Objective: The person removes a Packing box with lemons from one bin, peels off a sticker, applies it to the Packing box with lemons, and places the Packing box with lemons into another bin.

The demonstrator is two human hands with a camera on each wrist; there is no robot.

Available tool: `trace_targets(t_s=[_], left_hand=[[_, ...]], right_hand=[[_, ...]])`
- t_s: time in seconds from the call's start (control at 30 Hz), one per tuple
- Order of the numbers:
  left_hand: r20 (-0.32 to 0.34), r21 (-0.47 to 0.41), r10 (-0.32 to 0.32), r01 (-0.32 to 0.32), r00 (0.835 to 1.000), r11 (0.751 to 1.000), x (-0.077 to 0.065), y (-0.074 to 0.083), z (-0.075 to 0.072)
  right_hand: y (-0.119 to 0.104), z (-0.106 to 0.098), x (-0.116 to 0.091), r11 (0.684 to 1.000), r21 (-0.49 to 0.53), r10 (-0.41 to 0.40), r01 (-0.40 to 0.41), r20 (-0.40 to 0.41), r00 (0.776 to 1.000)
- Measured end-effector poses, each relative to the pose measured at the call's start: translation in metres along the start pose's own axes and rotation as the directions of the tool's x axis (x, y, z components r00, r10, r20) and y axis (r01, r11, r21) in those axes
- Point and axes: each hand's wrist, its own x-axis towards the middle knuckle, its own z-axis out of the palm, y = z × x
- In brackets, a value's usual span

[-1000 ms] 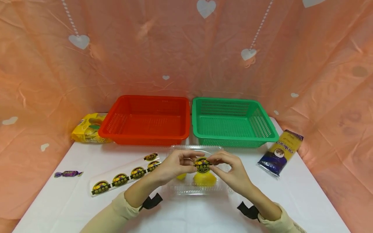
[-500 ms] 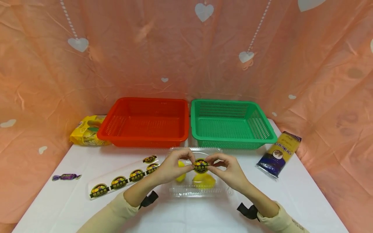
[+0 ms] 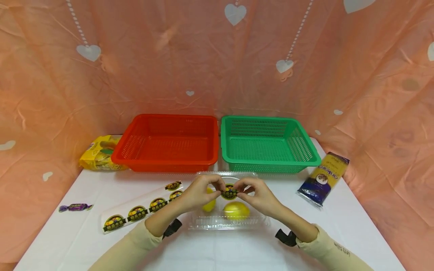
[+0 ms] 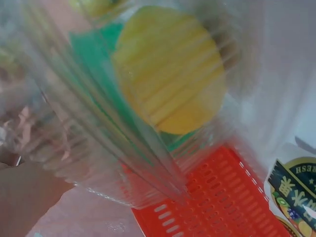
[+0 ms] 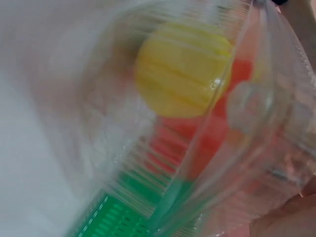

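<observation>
The left hand (image 3: 201, 194) pinches one end of a label (image 3: 229, 192) between thumb and fingers, and the right hand (image 3: 259, 195) pinches the other end, so the label lies stretched between them. It is over the top of the clear box (image 3: 226, 226), near the middle; whether it touches the plastic cannot be told. Both wrist views look through blurred plastic and do not show the fingertips.

The likeliest fault is a crooked label: if one hand lowers its end ahead of the other, the band would stick at a slant. Pulling unevenly or bringing the ends inward could crease it or trap air. Its backing may also cling to a thumb and lift an edge on release. The box looks thin, so hard pressing could make it flex or slide on the cloth (image 3: 217, 250), shifting the front lemon (image 3: 236, 210) and the left lemon (image 3: 209, 203) inside. The label sheet (image 3: 132, 202) lies close by the left forearm (image 3: 162, 220), where a sleeve could drag it.
</observation>
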Motion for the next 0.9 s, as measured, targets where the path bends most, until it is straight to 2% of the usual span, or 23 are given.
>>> trace_targets(t_s=[0.23,0.47,0.6,0.9], left_hand=[[0.013,0.017,0.011,-0.012,1.0,1.0,0.001,-0.002,-0.002],[-0.005,0.048,0.045,-0.045,0.999,0.998,0.003,-0.007,0.0],[-0.017,0.073,0.055,-0.053,0.998,0.996,0.005,-0.009,0.003],[-0.012,0.122,0.066,-0.064,0.998,0.99,0.007,-0.011,0.006]], right_hand=[[0.0,0.0,0.006,0.999,-0.041,0.009,-0.007,0.047,0.999],[0.0,0.001,0.008,0.998,-0.051,-0.038,0.041,0.054,0.998],[0.002,0.003,0.009,0.992,-0.095,-0.08,0.085,0.055,0.995],[0.002,0.005,0.011,0.98,-0.177,-0.082,0.088,0.04,0.996]])
